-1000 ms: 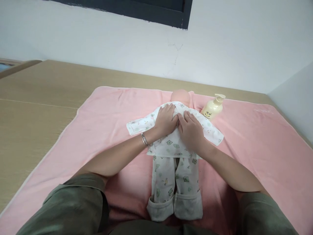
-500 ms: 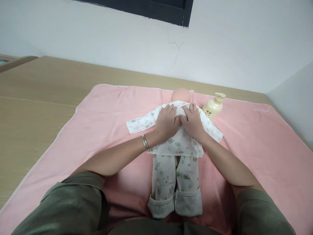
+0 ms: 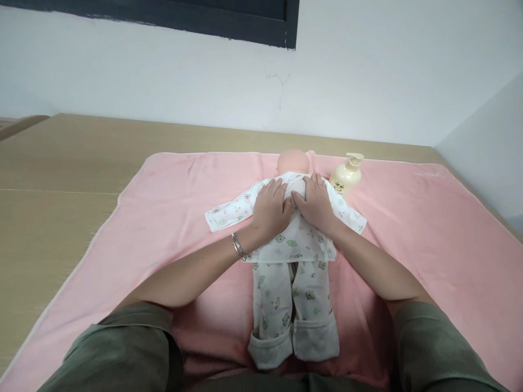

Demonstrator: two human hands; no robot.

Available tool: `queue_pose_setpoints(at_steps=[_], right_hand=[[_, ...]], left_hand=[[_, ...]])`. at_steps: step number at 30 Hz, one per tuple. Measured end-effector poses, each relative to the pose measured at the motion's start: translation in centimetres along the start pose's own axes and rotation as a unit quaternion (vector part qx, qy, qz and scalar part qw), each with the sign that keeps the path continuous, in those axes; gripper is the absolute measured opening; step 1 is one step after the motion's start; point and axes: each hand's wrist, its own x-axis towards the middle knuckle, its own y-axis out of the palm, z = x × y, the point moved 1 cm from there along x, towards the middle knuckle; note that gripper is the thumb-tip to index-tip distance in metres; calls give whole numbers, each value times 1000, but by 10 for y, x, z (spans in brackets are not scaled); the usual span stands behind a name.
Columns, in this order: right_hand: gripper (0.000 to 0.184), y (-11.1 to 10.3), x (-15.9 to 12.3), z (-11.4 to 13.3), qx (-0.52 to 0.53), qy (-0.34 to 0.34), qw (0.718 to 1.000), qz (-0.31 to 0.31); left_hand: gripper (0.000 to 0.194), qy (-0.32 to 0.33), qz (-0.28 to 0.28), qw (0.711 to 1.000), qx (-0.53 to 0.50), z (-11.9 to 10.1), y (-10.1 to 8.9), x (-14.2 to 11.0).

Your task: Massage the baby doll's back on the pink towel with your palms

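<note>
A baby doll point(image 3: 293, 161) lies on a pink blanket point(image 3: 183, 190), its bald head away from me. It wears a white printed top point(image 3: 292, 247) with the sleeves spread out, and matching trousers point(image 3: 272, 299) with turned-up cuffs. My left hand point(image 3: 273, 207) rests flat on the left side of the doll's upper body, fingers stretched toward its head. On the right side lies my right hand point(image 3: 315, 202), also flat with fingers extended. The two thumbs point toward each other over the middle of the top. Neither hand grips anything.
A cream pump bottle point(image 3: 346, 175) stands just right of the doll's head. Beneath the blanket is a wooden table point(image 3: 81, 158), which meets a white wall point(image 3: 204, 81) at the back. A dark frame point(image 3: 245, 22) is set in the wall.
The thumbs have moved slightly apart across the doll's top. Both hands stay on the upper body. The camera view has shifted a little.
</note>
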Motion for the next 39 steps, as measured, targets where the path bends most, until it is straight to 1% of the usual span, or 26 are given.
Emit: queue_pose_setpoints(at_steps=[3, 5, 8, 12, 14, 16, 18, 21, 24, 25, 27, 30, 33, 36, 37, 39], right_hand=[[35, 0, -6, 1, 16, -53, 998, -35], [24, 1, -10, 1, 29, -85, 995, -44], [23, 4, -14, -1, 36, -109, 992, -44], [19, 5, -12, -1, 43, -97, 994, -41], [24, 3, -10, 0, 49, -78, 995, -50], [35, 0, -8, 1, 50, -58, 996, -56], [41, -1, -8, 2, 42, -47, 997, -52], [44, -1, -9, 2, 26, -53, 997, -45], [42, 0, -9, 2, 15, -67, 996, -49], [39, 0, -9, 2, 9, -71, 996, -48], [35, -2, -10, 3, -13, -79, 996, -41], [36, -6, -10, 5, -53, -95, 994, -17], [37, -12, -10, 6, -77, -107, 991, 7], [35, -25, -9, 7, -75, -134, 988, 34], [36, -32, -9, 8, -68, -145, 987, 33], [40, -52, -10, 8, -52, -155, 986, 2]], left_hand=[[49, -29, 32, 999, -12, 4, 0, 7], [53, -53, 60, 997, -18, 7, -1, 13], [54, -71, 74, 994, -22, 11, -1, 21], [51, -54, 52, 997, -10, 9, -1, 17], [47, -31, 32, 999, -7, 6, -2, 10], [40, -13, 6, 1000, -13, 2, -2, 3], [32, -10, -13, 1000, -25, -1, -3, -1], [20, -39, -19, 998, -42, -2, -6, 0], [5, -72, -7, 997, -34, 0, -8, 8], [7, -75, 1, 997, -25, 1, -9, 12], [20, -72, 19, 997, -8, 3, -10, 19], [33, -72, 44, 996, -2, 4, -10, 30], [33, -107, 69, 992, 5, 2, -12, 40], [22, -155, 77, 985, 4, -2, -17, 48], [20, -163, 78, 983, -2, -4, -19, 50], [26, -160, 66, 985, -26, -9, -23, 53]])
